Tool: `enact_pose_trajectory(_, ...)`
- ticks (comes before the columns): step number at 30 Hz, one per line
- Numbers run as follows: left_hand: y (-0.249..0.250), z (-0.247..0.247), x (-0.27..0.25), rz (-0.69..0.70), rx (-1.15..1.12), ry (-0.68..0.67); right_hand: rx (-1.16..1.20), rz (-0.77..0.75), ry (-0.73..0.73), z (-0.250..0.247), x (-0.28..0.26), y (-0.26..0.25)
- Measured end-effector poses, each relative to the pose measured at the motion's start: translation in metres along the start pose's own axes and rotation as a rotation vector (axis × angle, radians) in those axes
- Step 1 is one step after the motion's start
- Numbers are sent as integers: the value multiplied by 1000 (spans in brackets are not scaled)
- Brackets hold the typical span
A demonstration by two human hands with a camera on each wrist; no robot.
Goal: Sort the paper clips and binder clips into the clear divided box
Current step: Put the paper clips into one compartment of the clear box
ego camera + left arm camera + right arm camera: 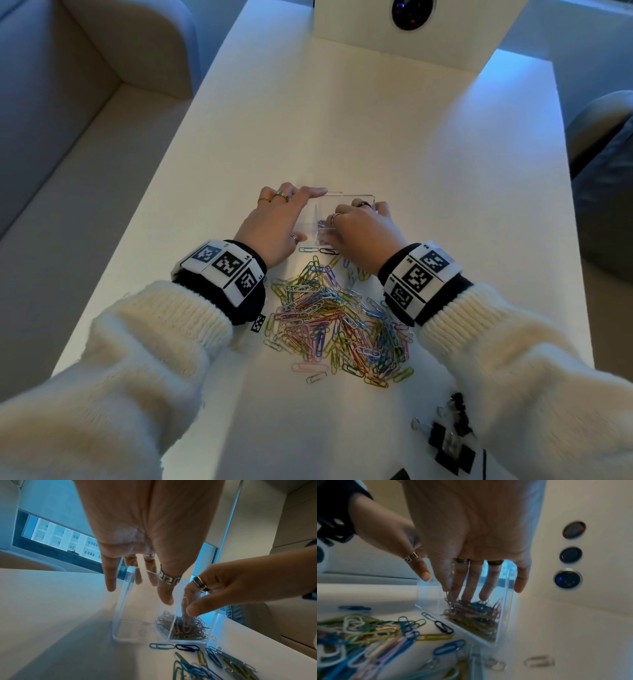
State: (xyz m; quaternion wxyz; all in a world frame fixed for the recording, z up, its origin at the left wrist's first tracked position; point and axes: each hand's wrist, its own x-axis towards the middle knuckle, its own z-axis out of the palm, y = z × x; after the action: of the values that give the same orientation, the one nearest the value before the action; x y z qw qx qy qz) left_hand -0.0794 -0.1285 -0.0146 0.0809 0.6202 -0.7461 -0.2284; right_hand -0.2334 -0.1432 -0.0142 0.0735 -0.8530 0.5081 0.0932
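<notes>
The clear divided box [356, 196] stands mid-table. My left hand [294, 212] rests on its left half with straight fingers, the index along the far rim. In the left wrist view its thumb [164, 596] points down at the divider. My right hand [190, 601] pinches a pale paper clip [186, 616] between thumb and index, hanging into the right compartment, which holds several coloured clips [474, 615]. The left compartment [135, 628] looks bare. A pile of coloured paper clips [335, 322] lies just in front of the box. Black binder clips [445, 442] lie at the near right.
The white table [376, 137] runs to a white upright panel with a dark lens [412, 13]. A pale sofa [85, 102] is on the left and a dark cushion [603, 192] on the right. Two loose clips [173, 647] lie against the box's near wall.
</notes>
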Motion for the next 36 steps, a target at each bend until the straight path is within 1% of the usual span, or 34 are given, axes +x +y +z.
enact_pose_trajectory(3,1,1,0,4,14,6,-103,-27,16,0,0,0)
enact_pose_trajectory(6,0,-1,-1,10,9,-23,-118,-28,-11,-4,-1,-1)
enact_pose_trajectory(8,-3,-9,-5,30,33,-49,4,-12,37,-11,-7,0)
enact_pose_trajectory(9,-7,-16,-8,35,38,-42,115,11,104,-15,-13,0)
enact_pose_trajectory(10,-11,-23,-15,31,28,-7,234,23,212,-17,-22,-1)
enact_pose_trajectory(11,-17,-30,-23,18,4,63,337,17,336,-17,-33,-2)
enact_pose_trajectory(12,-24,-34,-34,-3,-33,161,424,3,430,-15,-44,-3)
enact_pose_trajectory(13,-31,-36,-46,-30,-76,260,500,-13,461,-10,-55,-5)
enact_pose_trajectory(14,-38,-34,-59,-65,-107,317,561,-23,429,-4,-64,-8)
enact_pose_trajectory(15,-44,-27,-72,-110,-115,304,601,-26,346,5,-72,-11)
enact_pose_trajectory(16,-48,-16,-83,-167,-107,213,604,-31,242,15,-77,-14)
enact_pose_trajectory(18,-48,10,-100,-291,-24,-112,480,-72,56,32,-80,-20)
enact_pose_trajectory(19,-47,23,-105,-330,32,-259,406,-97,-16,38,-77,-22)
enact_pose_trajectory(20,-44,33,-107,-351,66,-347,350,-104,-77,44,-73,-25)
enact_pose_trajectory(21,-40,41,-107,-360,77,-376,306,-96,-125,47,-69,-27)
enact_pose_trajectory(24,-27,55,-103,-342,86,-336,218,-51,-183,56,-54,-31)
enact_pose_trajectory(26,-15,65,-103,-266,82,-330,176,-47,-192,56,-50,-33)
enact_pose_trajectory(28,-3,72,-104,-169,54,-366,205,-59,-208,52,-53,-32)
enact_pose_trajectory(29,2,74,-104,-143,18,-387,241,-64,-202,50,-57,-29)
enact_pose_trajectory(30,5,73,-102,-135,-26,-391,302,-56,-174,48,-62,-23)
enact_pose_trajectory(31,8,71,-99,-143,-62,-381,391,-25,-114,46,-66,-16)
enact_pose_trajectory(33,11,65,-90,-159,-54,-343,559,123,30,41,-70,5)
enact_pose_trajectory(34,13,63,-84,-149,-25,-327,574,196,81,41,-69,16)
enact_pose_trajectory(35,15,63,-77,-133,0,-327,533,240,87,42,-66,27)
enact_pose_trajectory(36,17,64,-70,-117,20,-339,471,258,42,45,-62,36)
